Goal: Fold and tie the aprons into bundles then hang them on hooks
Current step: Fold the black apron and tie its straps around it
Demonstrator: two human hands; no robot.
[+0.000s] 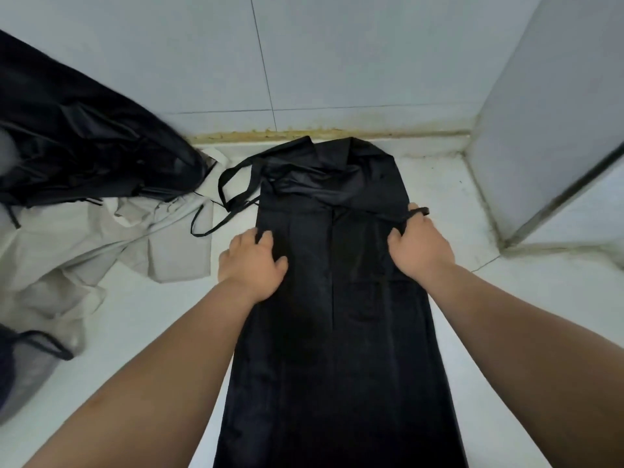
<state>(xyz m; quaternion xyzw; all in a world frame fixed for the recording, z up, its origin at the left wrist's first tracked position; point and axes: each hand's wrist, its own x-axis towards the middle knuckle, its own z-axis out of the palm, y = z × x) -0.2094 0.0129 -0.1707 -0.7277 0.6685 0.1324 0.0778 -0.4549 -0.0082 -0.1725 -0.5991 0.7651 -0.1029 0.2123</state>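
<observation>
1. We are working the black glossy fabric apron (337, 298). It is lying folded into a long narrow strip on the smooth white worktop (456, 204), long axis running straight away from us toward the pale tiled wall (371, 62).
2. Our left hand (253, 261) is gripping the strip's left edge, fingers curled, thumb on top.
3. Our right hand (420, 246) is sitting on the right edge, pinching the thin black tie strap (420, 211), which is looping over a finger.
4. The 2 hands are flanking the strip level with each other, and the rumpled far end is lying ahead of both. We are judging that the next fold goes along the long axis.
5. The 2nd black strap loop (233, 194) is trailing off the left side, nearer the left hand.
6. The fabric is looking slick, thin and limp, so it is probably going to slide when folded.
7. A crumpled beige cloth (101, 244) and a black fabric heap (84, 146) are lying well to the left.
</observation>
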